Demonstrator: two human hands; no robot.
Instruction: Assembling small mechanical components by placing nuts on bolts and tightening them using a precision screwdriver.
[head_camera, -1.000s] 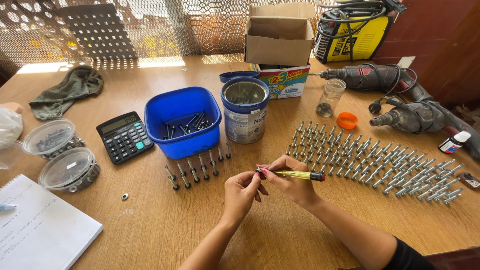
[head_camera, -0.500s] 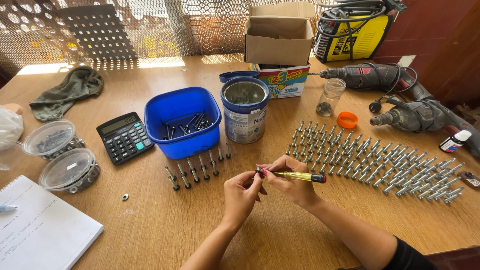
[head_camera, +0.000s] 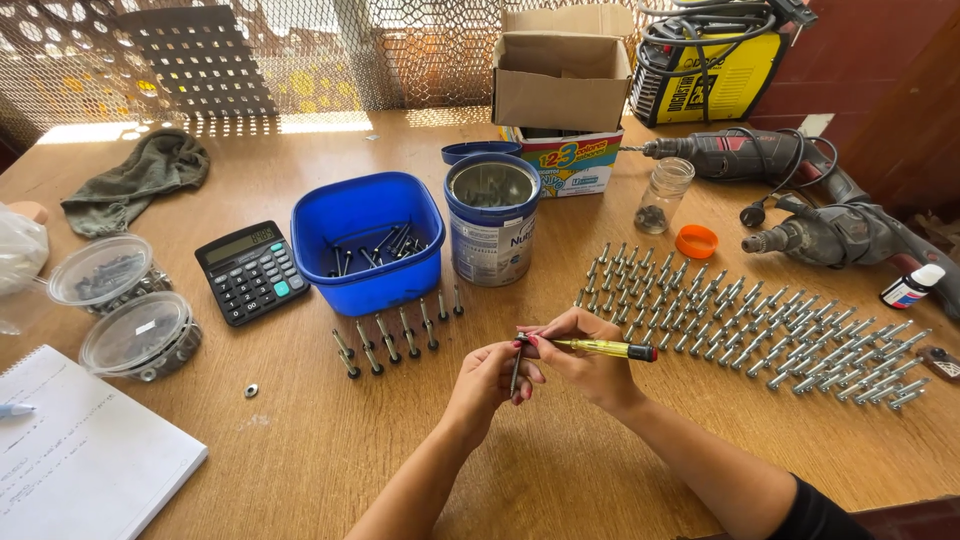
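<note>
Left hand (head_camera: 492, 378) closed, fingertips pinched around a dark bolt (head_camera: 516, 366) held nearly upright above the wooden table (head_camera: 300, 450). Right hand (head_camera: 585, 352) closed as well, gripping a yellow-handled screwdriver (head_camera: 600, 348) lying almost level, black end out to the right, tip meeting the head of the bolt between the two hands. Both hands over the near middle of the table, just touching each other at the fingertips. Just behind the left hand, a short double row of bolts (head_camera: 395, 335) laid out side by side. To the right of the right hand, a much larger spread of silvery bolts (head_camera: 760, 320) ranged in slanting rows. Farther back, a blue plastic tub (head_camera: 368, 240) with a few dark fasteners inside, and beside it an open metal can (head_camera: 492, 220). Black calculator (head_camera: 252, 272) left of the tub, two lidded clear containers (head_camera: 125, 305) farther left, a notepad (head_camera: 85, 460) at the near left corner. Small loose nut (head_camera: 251, 390) alone on the wood between notepad and hands. Two power drills (head_camera: 800, 195) at the far right.
</note>
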